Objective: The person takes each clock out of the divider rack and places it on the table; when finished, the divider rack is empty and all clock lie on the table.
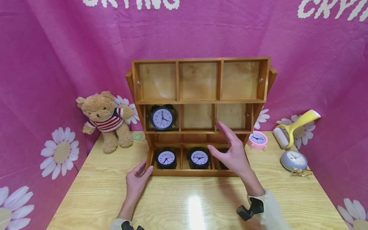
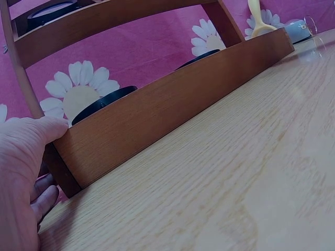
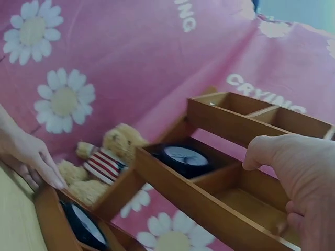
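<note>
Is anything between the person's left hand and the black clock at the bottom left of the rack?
Yes: the rack's left end wall. The left hand grips it at the front corner, and the bottom-left clock sits just inside.

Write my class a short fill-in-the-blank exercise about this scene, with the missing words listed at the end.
1. The left hand grips the shelf at its ____ row.
2. The middle row holds a black clock in its ____ compartment.
3. The bear wears a shirt with red and white ____.
4. On the table, the clock nearest the shelf is coloured ____.

Missing words: bottom; left; stripes; pink.
</note>
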`<move>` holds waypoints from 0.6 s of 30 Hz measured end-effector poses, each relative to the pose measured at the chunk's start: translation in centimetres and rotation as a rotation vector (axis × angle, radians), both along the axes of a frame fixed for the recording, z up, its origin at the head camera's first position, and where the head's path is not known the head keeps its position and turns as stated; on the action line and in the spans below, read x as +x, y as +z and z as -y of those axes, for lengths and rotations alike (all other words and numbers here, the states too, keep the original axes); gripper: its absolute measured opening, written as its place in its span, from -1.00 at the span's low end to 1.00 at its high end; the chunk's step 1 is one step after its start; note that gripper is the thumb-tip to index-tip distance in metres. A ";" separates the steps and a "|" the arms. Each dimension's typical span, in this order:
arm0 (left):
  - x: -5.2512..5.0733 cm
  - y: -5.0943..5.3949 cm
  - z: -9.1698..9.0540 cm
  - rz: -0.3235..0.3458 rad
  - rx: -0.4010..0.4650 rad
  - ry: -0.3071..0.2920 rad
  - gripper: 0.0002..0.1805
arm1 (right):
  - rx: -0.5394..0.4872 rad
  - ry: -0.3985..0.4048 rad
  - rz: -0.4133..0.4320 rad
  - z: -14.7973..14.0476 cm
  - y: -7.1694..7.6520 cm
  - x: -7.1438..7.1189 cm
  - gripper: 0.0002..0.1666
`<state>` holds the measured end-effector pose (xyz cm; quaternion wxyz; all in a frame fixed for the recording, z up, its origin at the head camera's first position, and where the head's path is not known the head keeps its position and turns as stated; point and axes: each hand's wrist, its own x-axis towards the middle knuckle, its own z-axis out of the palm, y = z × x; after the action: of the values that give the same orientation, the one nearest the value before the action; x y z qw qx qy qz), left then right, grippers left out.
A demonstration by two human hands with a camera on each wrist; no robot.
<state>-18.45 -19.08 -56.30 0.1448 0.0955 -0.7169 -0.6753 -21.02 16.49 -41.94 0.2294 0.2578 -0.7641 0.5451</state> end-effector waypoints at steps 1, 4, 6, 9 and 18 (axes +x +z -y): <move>0.0 0.0 0.0 -0.002 0.001 0.001 -0.47 | 0.016 0.007 0.001 0.5 0.0 -0.1 0.02; 0.0 0.0 0.0 -0.006 0.002 0.001 -0.47 | 0.043 0.041 0.000 2.0 -0.1 -0.5 0.01; 0.0 0.0 0.0 -0.005 0.002 0.000 -0.47 | 0.060 0.061 0.002 3.0 0.0 -0.8 0.01; 0.0 0.0 0.1 -0.002 -0.003 0.001 -0.47 | 0.077 0.076 0.009 4.4 0.4 -1.3 0.01; -0.1 -0.2 0.1 -0.030 -0.010 0.009 -0.48 | 0.119 0.043 0.011 7.8 1.8 -3.2 -0.03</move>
<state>-18.54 -19.15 -56.52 0.1592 0.0879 -0.7175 -0.6724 -24.21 8.65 -40.14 0.1977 0.2845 -0.7906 0.5049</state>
